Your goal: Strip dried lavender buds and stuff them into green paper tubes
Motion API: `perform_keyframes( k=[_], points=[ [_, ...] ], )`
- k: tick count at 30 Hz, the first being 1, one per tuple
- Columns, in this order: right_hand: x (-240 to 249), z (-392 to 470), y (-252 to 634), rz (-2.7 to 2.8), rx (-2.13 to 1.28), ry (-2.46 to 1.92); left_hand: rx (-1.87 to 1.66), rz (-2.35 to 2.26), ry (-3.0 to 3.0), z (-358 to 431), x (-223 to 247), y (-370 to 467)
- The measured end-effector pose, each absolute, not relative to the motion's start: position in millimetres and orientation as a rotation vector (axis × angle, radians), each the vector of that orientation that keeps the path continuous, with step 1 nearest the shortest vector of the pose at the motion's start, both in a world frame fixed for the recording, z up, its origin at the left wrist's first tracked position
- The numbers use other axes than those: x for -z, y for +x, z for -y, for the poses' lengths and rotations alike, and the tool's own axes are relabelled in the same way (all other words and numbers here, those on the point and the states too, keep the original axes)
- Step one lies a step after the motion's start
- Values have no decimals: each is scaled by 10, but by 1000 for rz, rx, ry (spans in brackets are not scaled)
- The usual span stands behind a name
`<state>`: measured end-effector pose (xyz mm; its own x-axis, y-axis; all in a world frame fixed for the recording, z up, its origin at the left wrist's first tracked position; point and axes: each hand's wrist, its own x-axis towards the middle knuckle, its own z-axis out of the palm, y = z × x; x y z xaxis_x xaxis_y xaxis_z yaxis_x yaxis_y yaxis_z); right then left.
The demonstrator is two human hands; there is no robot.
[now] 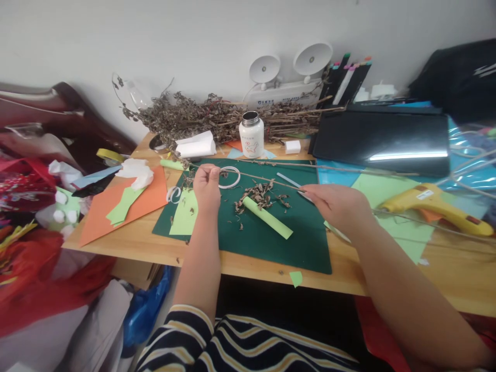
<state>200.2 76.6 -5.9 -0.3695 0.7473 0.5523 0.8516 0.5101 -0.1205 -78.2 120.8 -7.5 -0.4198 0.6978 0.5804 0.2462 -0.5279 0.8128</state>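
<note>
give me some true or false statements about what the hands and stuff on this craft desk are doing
1. The left hand pinches a thin twig beside a white tape ring. True.
2. The right hand grips the yellow glue gun. False: the glue gun lies untouched on the desk to the right of that hand.
3. A rolled light green paper tube lies on the dark green mat. True.
4. The white bottle lies on its side. False: it stands upright near the dried branches.
5. Orange paper lies left of the mat. True.
</note>
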Motion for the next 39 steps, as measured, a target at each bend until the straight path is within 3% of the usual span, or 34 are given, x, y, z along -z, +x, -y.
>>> perform_keyframes(
  k=[5,12,18,23,29,33,39],
  points=[
    [59,-750,2005,2144,344,-1303,-1897,-1508,1554,-1171,68,-812],
    [17,-848,2068,2027,469,-1247,-1745,-1024,1534,-1246,116,-838],
    [-106,-790,2117,1955,543,-1372,-1656,-941,1504,-1218,70,-787],
    [-153,-693,2104,1992,573,-1360,-1693,-1163,1568,-1190,46,-760],
    [-172,-700,2123,2006,469,-1429,-1448,-1632,1873,-1209,87,-618],
    [-162,-766,2192,1990,462,-1481,-1422,-1633,1928,-1198,80,-580],
    [-221,-771,2458,1726,767,-1505,-1391,-1566,1794,-1233,97,-880]
  ],
)
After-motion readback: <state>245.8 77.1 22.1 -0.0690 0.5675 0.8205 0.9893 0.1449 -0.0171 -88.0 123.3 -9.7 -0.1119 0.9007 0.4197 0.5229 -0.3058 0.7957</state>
